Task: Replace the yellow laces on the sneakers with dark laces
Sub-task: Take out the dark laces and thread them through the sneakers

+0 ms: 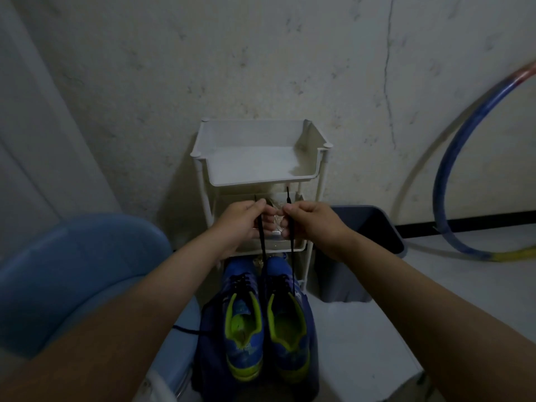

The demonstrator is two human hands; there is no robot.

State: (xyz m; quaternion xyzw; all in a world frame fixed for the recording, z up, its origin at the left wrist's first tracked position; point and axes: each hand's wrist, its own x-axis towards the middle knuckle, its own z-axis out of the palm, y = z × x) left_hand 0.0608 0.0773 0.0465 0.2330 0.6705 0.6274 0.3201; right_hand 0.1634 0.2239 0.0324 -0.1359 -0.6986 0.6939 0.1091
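Blue sneakers (265, 323) (lime-green lined) wear a dark lace (291, 250), ends pulled up.

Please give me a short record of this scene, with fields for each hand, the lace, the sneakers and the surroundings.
left hand: pinches one end of the dark lace
right hand: pinches the other end
sneakers: blue pair, side by side, below the hands
behind: white rack, grey bin

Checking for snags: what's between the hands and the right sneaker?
Head view: only the dark lace, one strand running from the left hand and one from the right hand down to the right sneaker. The white cart's lower tray sits behind them.
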